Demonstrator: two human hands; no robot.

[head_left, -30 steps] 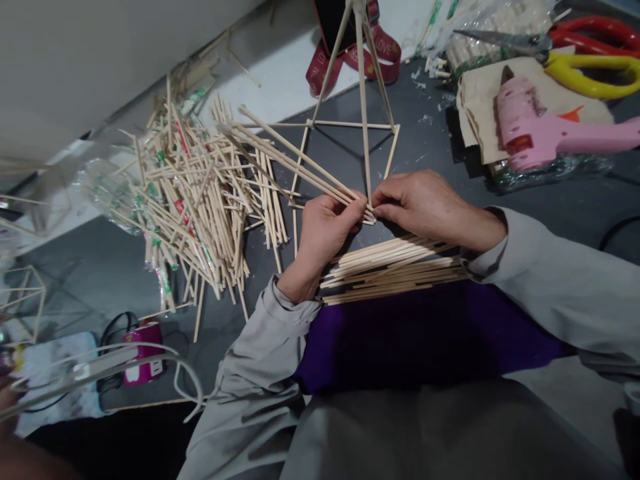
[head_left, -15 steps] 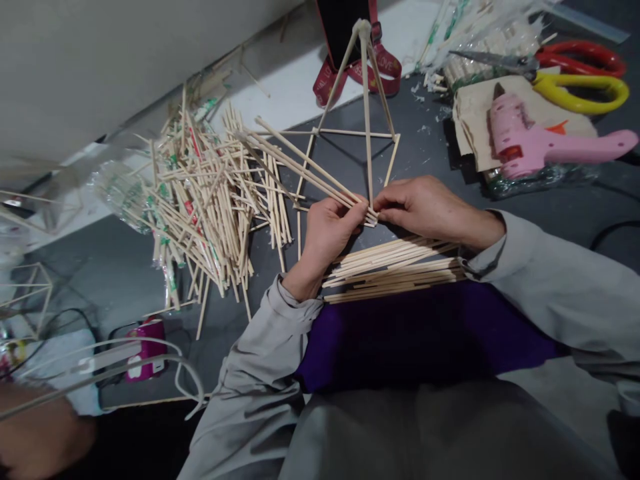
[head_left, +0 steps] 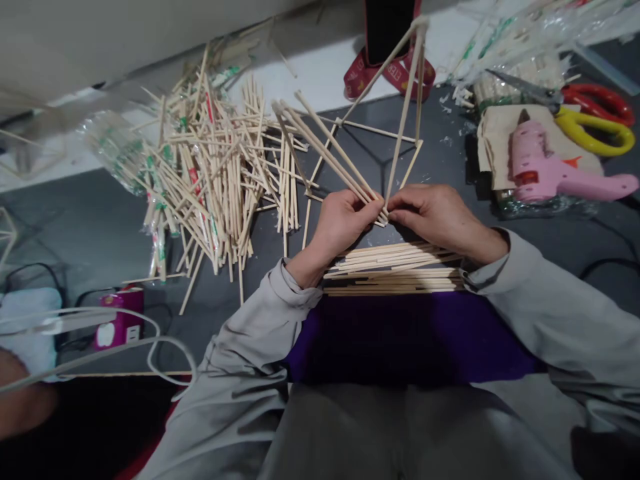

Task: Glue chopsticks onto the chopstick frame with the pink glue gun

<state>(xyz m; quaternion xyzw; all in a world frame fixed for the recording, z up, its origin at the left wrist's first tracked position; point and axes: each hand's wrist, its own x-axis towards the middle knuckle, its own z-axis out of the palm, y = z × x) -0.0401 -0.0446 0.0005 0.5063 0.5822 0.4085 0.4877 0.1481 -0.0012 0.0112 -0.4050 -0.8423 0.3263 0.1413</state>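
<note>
A frame of joined wooden sticks (head_left: 380, 129) stands on the dark table, its sticks meeting in points at the top. My left hand (head_left: 345, 223) is closed on a joint of this stick frame at its near corner, thumb and forefinger pinching the stick ends. Close beside it, my right hand (head_left: 435, 217) pinches the same corner from the other side. Fingers cover part of the joint. Just below both hands lies a row of loose wooden sticks (head_left: 395, 260), side by side.
A heap of loose sticks (head_left: 220, 180) with plastic wrappers lies to the left. At the right are a pink glue gun (head_left: 545, 163) and scissors with red and yellow handles (head_left: 595, 130). A phone (head_left: 390, 33) stands at the back. A purple power socket (head_left: 119, 319) sits lower left.
The view has shifted, and the stick frame leans more to the right at its top. Both hands keep their pinch at the same corner.
</note>
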